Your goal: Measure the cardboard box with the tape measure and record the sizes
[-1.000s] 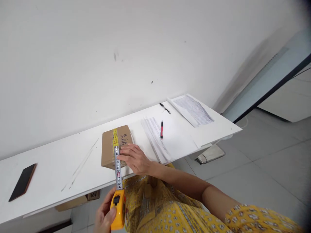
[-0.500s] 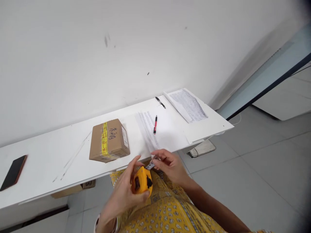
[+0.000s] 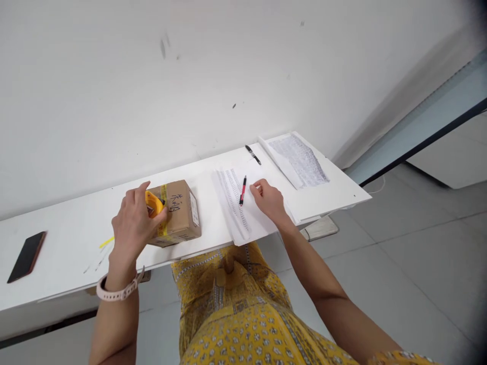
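Observation:
My left hand [image 3: 133, 218] is closed around a yellow tape measure [image 3: 154, 204] at the left part of a brown cardboard box [image 3: 181, 205]. Yellow tape and black handwriting mark the box. To the left of this hand a thin yellow strip [image 3: 106, 242] shows; I cannot tell whether it is the measure's blade. My right hand [image 3: 268, 197] is over printed paper sheets [image 3: 236, 213], fingers curled in with nothing visible in them. Just left of its fingertips lies a red and black pen [image 3: 243, 191] on the sheets.
A white table [image 3: 76, 223] runs along the wall. On it are a dark phone [image 3: 26, 257] at the left, a black pen [image 3: 253, 155] near the back, and a printed sheet [image 3: 299, 159] at the right. A glass panel [image 3: 426, 116] leans at the right.
My left hand has carried the tape measure up and left from my lap to the box. The right hand has let go of the tape's end and moved up over the papers.

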Available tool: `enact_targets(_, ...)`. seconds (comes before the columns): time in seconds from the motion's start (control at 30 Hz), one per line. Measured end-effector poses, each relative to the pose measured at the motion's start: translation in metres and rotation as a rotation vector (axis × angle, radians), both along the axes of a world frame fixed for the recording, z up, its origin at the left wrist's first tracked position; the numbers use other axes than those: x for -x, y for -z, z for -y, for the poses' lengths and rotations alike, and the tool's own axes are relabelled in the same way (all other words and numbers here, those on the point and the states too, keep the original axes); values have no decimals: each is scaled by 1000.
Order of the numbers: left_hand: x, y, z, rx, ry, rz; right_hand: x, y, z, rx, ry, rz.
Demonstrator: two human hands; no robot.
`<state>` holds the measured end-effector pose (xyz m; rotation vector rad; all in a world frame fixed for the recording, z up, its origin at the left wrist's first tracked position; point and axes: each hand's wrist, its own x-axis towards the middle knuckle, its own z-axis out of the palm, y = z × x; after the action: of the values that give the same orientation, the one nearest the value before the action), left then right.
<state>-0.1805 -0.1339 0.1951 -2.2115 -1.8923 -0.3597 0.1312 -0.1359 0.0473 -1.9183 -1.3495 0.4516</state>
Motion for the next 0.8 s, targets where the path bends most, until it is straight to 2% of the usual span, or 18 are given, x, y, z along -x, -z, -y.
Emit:
enact_targets(0.1, 11, 8, -14, 75, -27, -10, 8, 16, -33, 157, -60, 201)
enact_targets(0.17, 12, 14, -11, -14, 23, -9, 13, 24, -46, 179, -136, 261)
enact_targets(0.23, 1, 23, 0, -171, 146, 46, 11, 30, -51, 145, -200, 216)
enact_targets(0.3, -28, 38, 13, -265, 340, 175, 0, 32, -52, 58, -225, 7)
enact_targets(0.33, -48, 48, 19, -216, 466, 241, -7, 30, -51, -5, -224, -161)
enact_targets(0.37, -71, 59, 24, -135, 588, 294, -16, 27, -49, -73, -220, -352)
enact_targets(0.43, -119, 84, 28, 158, 776, 258, -31, 16, -45, -204, -219, -684)
enact_targets(0.5, -160, 106, 25, 428, 745, 86, -42, 4, -39, -296, -226, -833)
enact_targets(0.6, -188, 130, 15, 495, 660, 16, -44, -6, -35, -386, -202, -816)
enact_targets(0.73, -178, 148, 5, 492, 537, 3, -25, 5, -37, -373, -113, -742)
enact_targets(0.8, -169, 151, 5, 481, 483, 9, -14, 15, -40, -302, -163, -771)
